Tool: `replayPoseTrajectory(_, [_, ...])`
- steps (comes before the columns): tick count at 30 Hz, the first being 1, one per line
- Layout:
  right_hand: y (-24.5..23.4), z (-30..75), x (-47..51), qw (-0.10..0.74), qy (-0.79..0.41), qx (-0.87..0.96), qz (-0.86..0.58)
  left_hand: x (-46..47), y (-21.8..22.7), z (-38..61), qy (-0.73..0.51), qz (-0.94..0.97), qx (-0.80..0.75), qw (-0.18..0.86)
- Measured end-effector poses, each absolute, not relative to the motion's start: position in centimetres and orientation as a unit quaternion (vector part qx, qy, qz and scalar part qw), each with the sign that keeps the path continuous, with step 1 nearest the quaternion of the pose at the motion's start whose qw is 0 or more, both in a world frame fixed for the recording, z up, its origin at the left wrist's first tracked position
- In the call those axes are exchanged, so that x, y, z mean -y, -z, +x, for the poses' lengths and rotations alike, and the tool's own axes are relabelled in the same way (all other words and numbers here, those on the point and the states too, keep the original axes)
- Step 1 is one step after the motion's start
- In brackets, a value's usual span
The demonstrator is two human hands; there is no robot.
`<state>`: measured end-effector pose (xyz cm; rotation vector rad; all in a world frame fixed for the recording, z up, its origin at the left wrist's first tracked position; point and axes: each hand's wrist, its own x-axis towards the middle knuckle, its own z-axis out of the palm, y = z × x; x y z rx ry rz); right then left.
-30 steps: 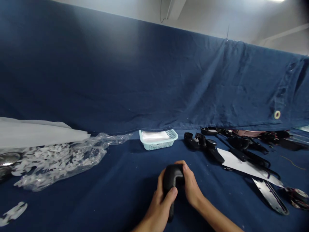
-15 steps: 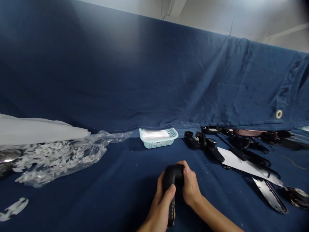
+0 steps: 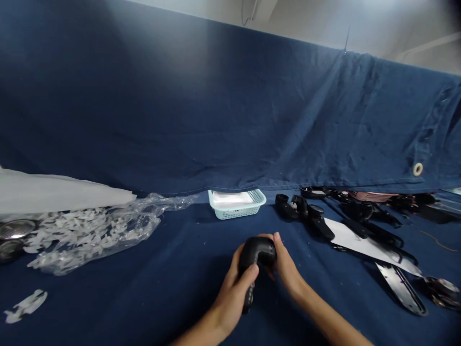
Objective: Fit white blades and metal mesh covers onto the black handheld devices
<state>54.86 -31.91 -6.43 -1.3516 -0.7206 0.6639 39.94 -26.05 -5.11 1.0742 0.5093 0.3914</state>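
Your left hand (image 3: 234,290) grips the black angled piece (image 3: 256,249) by its stem (image 3: 248,303), right hand (image 3: 285,264) closed round its other end, over the blue-covered table (image 3: 154,293). Since half a second ago, stem foot swung leftward; suggests reorienting, not release.

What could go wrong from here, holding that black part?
1. The black part looks smooth and curved; it might slip between the left hand and right hand.
2. Black pieces lie on the white sheet to the right; snagging the sheet could drag them.
3. A loose white piece lies apart from the white pile and could get overlooked.
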Motion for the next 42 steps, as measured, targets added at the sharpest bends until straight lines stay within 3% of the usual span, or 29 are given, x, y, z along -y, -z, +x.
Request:
replayPoseTrajectory(5, [4.0, 61.8, 35.1, 0.763, -0.199, 0.234, -0.569, 24.8, 6.2, 40.4, -0.004, 0.387, -0.200, 0.900])
replayPoseTrajectory(10, [1.9, 69.3, 40.1, 0.829, -0.088, 0.163, -0.527, 24.0, 6.5, 40.7, 0.049, 0.326, -0.150, 0.932])
replayPoseTrajectory(15, [3.8, 68.7, 41.1, 0.784, -0.136, 0.174, -0.580, 23.4, 7.4, 41.1, 0.065, 0.287, -0.114, 0.949])
replayPoseTrajectory(21, [6.1, 66.1, 38.0, 0.653, -0.241, 0.263, -0.668, 22.9, 8.7, 41.2, 0.109, 0.264, -0.057, 0.957])
replayPoseTrajectory(27, [4.2, 62.4, 34.1, 0.530, -0.282, 0.392, -0.697, 22.8, 9.3, 41.5, 0.073, 0.270, -0.082, 0.956])
replayPoseTrajectory(32, [2.4, 58.0, 32.5, 0.438, -0.308, 0.495, -0.684, 23.6, 8.6, 41.2, -0.031, 0.308, -0.151, 0.939])
replayPoseTrajectory(36, [2.5, 56.5, 31.8, 0.459, -0.385, 0.427, -0.678, 24.1, 7.2, 41.0, -0.156, 0.335, -0.172, 0.913])
replayPoseTrajectory(42, [1.6, 55.1, 30.5, 0.510, -0.373, 0.350, -0.692, 25.0, 4.2, 40.1, -0.284, 0.516, -0.107, 0.801])
